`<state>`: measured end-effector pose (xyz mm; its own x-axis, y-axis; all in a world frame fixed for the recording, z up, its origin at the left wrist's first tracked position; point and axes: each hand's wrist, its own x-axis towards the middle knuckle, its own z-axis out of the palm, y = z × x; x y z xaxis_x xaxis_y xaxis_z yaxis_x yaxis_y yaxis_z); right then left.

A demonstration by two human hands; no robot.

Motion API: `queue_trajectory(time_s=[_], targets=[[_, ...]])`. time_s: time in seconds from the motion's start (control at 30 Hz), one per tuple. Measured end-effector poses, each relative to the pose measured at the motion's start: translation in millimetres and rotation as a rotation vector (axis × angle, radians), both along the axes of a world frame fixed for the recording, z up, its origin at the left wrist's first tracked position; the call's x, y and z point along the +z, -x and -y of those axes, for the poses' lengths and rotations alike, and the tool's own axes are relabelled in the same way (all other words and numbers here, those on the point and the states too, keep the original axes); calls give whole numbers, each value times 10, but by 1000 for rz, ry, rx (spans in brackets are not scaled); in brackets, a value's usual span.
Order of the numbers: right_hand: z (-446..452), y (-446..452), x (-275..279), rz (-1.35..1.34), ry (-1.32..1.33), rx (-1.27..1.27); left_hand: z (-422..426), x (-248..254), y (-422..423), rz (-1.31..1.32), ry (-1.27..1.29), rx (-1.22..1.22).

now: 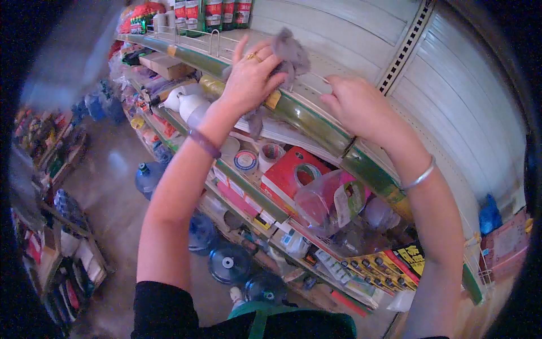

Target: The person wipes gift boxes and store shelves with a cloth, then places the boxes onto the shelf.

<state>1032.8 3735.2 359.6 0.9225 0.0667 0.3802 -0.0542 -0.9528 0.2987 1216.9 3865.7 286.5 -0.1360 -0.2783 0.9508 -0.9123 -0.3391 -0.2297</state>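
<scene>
My left hand (251, 76), with a ring on one finger and a purple bracelet at the wrist, holds a crumpled grey cloth (291, 53) at the front of the upper shelf (324, 65). Part of the cloth hangs below the shelf edge. A thin wire guard (214, 42) runs along that edge. My right hand (358, 107), with a silver bangle at the wrist, is closed beside the same edge, to the right of the cloth. Its curled fingers hide whatever they hold, if anything. Below the shelf's front, a green label strip (307, 118) slants down to the right.
Green bottles with red labels (213, 14) stand at the shelf's far left. Lower shelves carry a white spray bottle (192, 104), tape rolls (271, 155), a red box (293, 175) and a clear plastic container (319, 200). Several blue water jugs (228, 263) stand on the floor.
</scene>
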Motion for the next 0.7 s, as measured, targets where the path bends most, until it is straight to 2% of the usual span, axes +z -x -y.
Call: queue_trajectory(time_s=[0.1, 0.13, 0.23, 0.3, 0.47, 0.57, 0.7], targets=[[16, -42, 45, -95, -220, -29, -5, 74, -234, 7, -76, -189], [31, -33, 33, -83, -237, 6, -20, 88, -293, -131, -167, -247], [70, 15, -6, -46, -273, 67, 42, 195, -416, -158, -201, -384], [88, 1, -23, -33, -280, 47, 53, 284, -411, -201, -248, -390], [84, 0, -29, -36, -570, 21, 59, 343, -415, -459, -324, -484], [54, 15, -24, -49, -615, 44, -68, 289, -380, 18, -261, -541], [34, 20, -42, -23, -587, 34, -80, 184, -432, -145, -258, -437]])
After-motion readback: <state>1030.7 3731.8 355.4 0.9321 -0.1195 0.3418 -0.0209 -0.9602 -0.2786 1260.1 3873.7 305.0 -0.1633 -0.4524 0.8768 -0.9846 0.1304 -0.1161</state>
